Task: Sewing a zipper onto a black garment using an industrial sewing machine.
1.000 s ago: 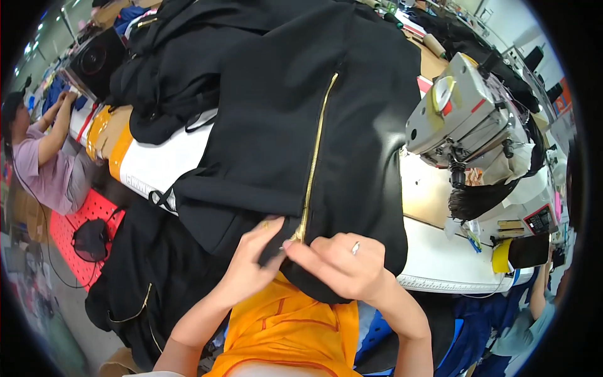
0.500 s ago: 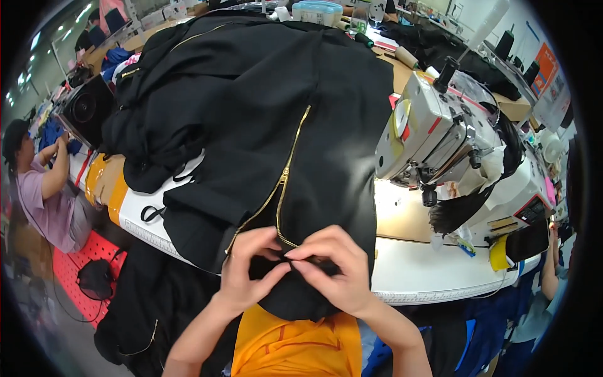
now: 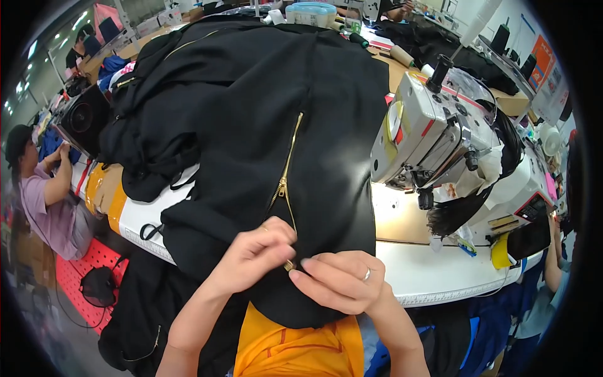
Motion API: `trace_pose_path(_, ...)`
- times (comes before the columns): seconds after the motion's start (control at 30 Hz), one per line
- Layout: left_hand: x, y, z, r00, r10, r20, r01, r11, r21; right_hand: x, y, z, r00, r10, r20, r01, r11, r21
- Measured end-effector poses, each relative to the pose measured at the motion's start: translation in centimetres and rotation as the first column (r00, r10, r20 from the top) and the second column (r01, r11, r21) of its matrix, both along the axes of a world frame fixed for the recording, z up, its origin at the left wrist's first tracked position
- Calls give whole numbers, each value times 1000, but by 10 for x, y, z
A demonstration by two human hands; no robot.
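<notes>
A large black garment (image 3: pixel 251 81) lies spread before me, with a gold metal zipper (image 3: pixel 291 151) running down it toward me. The zipper's slider (image 3: pixel 282 187) sits partway along, and its rows of teeth part below it. My left hand (image 3: pixel 256 256) is closed over the zipper's lower end, pinching it between thumb and curled fingers. A short gold bit of that end (image 3: pixel 289 266) shows between my hands. My right hand (image 3: pixel 342 281), wearing a ring, pinches at the same spot with thumb and forefinger. My fingers partly cover the zipper's end.
A white sewing machine (image 3: pixel 418 138) stands on the right of the white table (image 3: pixel 433 270), its lamp lit. Thread cones (image 3: pixel 402 56) stand behind it. A black box-shaped speaker (image 3: pixel 81 119) and a person in a lilac shirt (image 3: pixel 53 201) are at the left. More black cloth (image 3: pixel 147 301) hangs below.
My hands have brought the zipper's two lower ends together; before, they spread apart in a wide V. My left hand has closed, and my right hand has turned its back upward.
</notes>
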State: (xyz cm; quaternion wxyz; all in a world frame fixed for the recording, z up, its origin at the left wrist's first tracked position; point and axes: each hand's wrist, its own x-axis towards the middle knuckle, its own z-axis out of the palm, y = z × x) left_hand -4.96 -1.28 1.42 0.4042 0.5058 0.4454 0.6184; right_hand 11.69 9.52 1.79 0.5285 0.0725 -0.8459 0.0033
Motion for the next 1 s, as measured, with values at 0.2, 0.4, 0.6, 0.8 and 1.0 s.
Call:
trace_pose_path(0.2, 1, 8, 20, 998, -44, -49, 36, 988, -147, 0, 13, 2, 993, 98, 62, -81, 969, -233)
trace_pose_path(0.4, 33, 0, 12, 530, 591, -608, -221, 788, 574, 6, 9, 8, 977, 207, 47, -134, 776, -616)
trace_pose_path(0.6, -13, -2, 29, 577, 652, -491, -443, 756, 483, 43, -53, 4, 839, 147, 524, -116, 989, -91)
trace_pose_path(0.8, 26, -41, 46, 956, 63, -287, 20, 961, 276, 15, 14, -40, 414, 8, 910, 125, 990, -66)
trace_pose_path(1.0, 62, 10, -31, 591, 274, -759, -184, 962, 203, -50, 92, -36, 746, 41, 665, 193, 942, -274)
